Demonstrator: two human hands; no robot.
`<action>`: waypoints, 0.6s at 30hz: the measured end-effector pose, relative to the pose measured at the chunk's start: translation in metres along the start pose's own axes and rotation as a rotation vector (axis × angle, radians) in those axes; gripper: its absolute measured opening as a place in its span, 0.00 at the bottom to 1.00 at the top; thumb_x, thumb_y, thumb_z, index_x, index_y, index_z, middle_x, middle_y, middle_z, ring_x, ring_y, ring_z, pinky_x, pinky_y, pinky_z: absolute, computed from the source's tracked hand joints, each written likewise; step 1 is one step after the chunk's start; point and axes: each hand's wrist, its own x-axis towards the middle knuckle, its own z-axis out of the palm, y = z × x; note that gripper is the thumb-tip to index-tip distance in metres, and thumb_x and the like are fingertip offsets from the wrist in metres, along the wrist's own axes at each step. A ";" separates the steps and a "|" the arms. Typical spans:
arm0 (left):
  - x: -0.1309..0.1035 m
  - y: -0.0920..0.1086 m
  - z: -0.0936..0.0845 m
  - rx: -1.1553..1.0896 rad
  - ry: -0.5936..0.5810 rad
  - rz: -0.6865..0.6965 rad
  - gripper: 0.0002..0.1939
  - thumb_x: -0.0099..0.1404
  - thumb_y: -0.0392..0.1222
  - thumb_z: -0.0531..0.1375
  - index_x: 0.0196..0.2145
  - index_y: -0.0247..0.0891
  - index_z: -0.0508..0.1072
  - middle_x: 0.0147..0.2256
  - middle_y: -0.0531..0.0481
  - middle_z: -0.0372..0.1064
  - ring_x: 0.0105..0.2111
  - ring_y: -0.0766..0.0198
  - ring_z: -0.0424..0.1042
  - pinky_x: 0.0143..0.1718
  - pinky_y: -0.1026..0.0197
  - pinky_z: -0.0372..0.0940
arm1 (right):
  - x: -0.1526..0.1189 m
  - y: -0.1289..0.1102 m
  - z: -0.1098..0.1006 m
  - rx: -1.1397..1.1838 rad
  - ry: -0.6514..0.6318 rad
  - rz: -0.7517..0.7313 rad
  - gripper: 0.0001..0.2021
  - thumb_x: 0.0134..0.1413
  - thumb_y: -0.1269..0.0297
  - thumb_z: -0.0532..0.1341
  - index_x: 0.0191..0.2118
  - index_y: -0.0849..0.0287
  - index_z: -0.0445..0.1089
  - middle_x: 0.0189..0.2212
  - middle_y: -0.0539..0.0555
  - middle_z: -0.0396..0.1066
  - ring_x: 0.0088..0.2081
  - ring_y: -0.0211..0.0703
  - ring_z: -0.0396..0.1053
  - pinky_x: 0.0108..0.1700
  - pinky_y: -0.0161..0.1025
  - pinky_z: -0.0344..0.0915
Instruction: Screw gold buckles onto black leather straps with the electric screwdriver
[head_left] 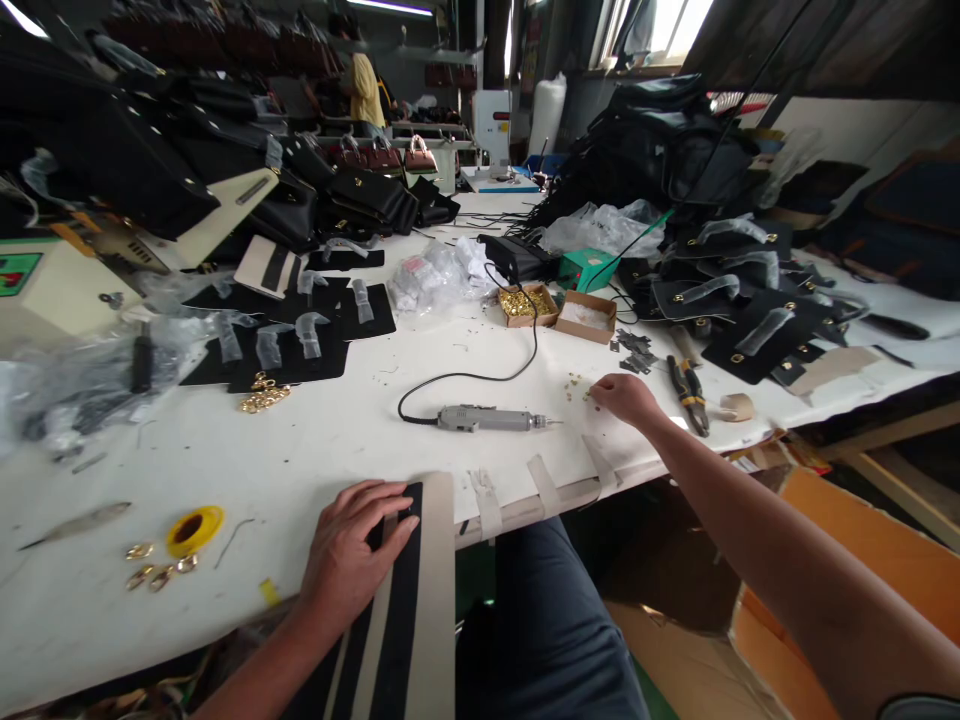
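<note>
My left hand [352,545] grips the upper end of a beige panel with black stripes [435,590]. The panel overhangs the near edge of the table, and thumb and fingertips press on a dark stripe. At the other side, my right hand [626,397] is down on the white tabletop beside a few small gold-coloured pieces [574,382]. Its fingertips are pinched together; whatever they hold is hidden. Between the hands lies a grey electric screwdriver [491,418], its bit pointing right and its black cable curving back.
Pliers [688,393] lie right of my right hand. Behind are a box of gold-coloured hardware [527,305] and another small box [585,318]. Black panels [765,335] are piled at right. A yellow tape roll [195,530] and gold clasps [161,577] sit at left. A person [365,90] stands far back.
</note>
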 end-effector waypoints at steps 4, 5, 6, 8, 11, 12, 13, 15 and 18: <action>0.000 0.002 -0.001 0.001 -0.009 -0.010 0.07 0.69 0.46 0.65 0.43 0.47 0.82 0.48 0.50 0.82 0.53 0.50 0.75 0.54 0.47 0.69 | -0.011 -0.006 0.003 0.032 0.069 -0.062 0.15 0.63 0.58 0.58 0.37 0.56 0.82 0.35 0.54 0.81 0.36 0.44 0.74 0.35 0.36 0.60; 0.000 0.002 -0.001 0.002 -0.012 -0.012 0.07 0.69 0.46 0.65 0.43 0.47 0.82 0.48 0.51 0.82 0.53 0.50 0.75 0.54 0.47 0.68 | -0.015 -0.009 0.005 0.035 0.077 -0.095 0.15 0.63 0.57 0.58 0.39 0.55 0.82 0.38 0.54 0.82 0.38 0.44 0.74 0.36 0.36 0.61; 0.000 0.001 -0.001 0.003 -0.015 -0.013 0.07 0.69 0.46 0.65 0.43 0.47 0.82 0.49 0.51 0.82 0.53 0.50 0.75 0.54 0.47 0.68 | -0.018 -0.012 0.007 0.035 0.080 -0.126 0.14 0.62 0.57 0.59 0.40 0.54 0.83 0.40 0.54 0.82 0.39 0.44 0.75 0.37 0.36 0.62; -0.001 0.000 0.000 0.002 -0.020 -0.013 0.07 0.69 0.46 0.65 0.44 0.47 0.82 0.49 0.51 0.82 0.53 0.50 0.75 0.54 0.47 0.68 | -0.022 -0.018 0.012 0.026 0.080 -0.170 0.13 0.60 0.56 0.62 0.42 0.52 0.83 0.43 0.53 0.81 0.40 0.44 0.74 0.38 0.36 0.62; -0.001 -0.001 0.001 -0.001 -0.021 -0.013 0.07 0.69 0.46 0.65 0.44 0.47 0.82 0.49 0.51 0.82 0.53 0.50 0.74 0.55 0.46 0.68 | -0.023 -0.025 0.020 -0.006 0.078 -0.178 0.12 0.59 0.57 0.62 0.41 0.51 0.83 0.43 0.53 0.81 0.40 0.45 0.74 0.37 0.36 0.60; -0.001 -0.001 0.001 -0.002 -0.020 -0.013 0.07 0.69 0.46 0.65 0.44 0.47 0.82 0.49 0.51 0.82 0.53 0.50 0.75 0.55 0.46 0.68 | -0.022 -0.026 0.022 -0.018 0.076 -0.174 0.12 0.59 0.58 0.62 0.40 0.52 0.83 0.43 0.54 0.81 0.39 0.45 0.73 0.37 0.36 0.60; -0.001 -0.001 0.001 -0.002 -0.019 -0.014 0.07 0.69 0.46 0.65 0.44 0.47 0.82 0.49 0.51 0.82 0.53 0.50 0.75 0.55 0.46 0.68 | -0.022 -0.027 0.023 -0.031 0.071 -0.169 0.12 0.59 0.59 0.61 0.39 0.52 0.82 0.42 0.54 0.81 0.39 0.45 0.73 0.36 0.36 0.59; -0.001 0.000 0.001 0.001 -0.016 -0.018 0.07 0.69 0.46 0.65 0.44 0.47 0.82 0.49 0.51 0.82 0.53 0.50 0.75 0.55 0.46 0.68 | -0.021 -0.028 0.023 -0.057 0.057 -0.163 0.12 0.60 0.60 0.60 0.38 0.53 0.82 0.43 0.54 0.80 0.38 0.45 0.72 0.35 0.36 0.58; -0.002 0.000 0.001 0.002 -0.015 -0.022 0.07 0.70 0.46 0.64 0.44 0.47 0.82 0.49 0.50 0.82 0.54 0.50 0.75 0.54 0.46 0.68 | -0.022 -0.027 0.018 -0.097 0.014 -0.174 0.12 0.60 0.60 0.59 0.39 0.54 0.81 0.43 0.54 0.80 0.38 0.44 0.72 0.35 0.36 0.57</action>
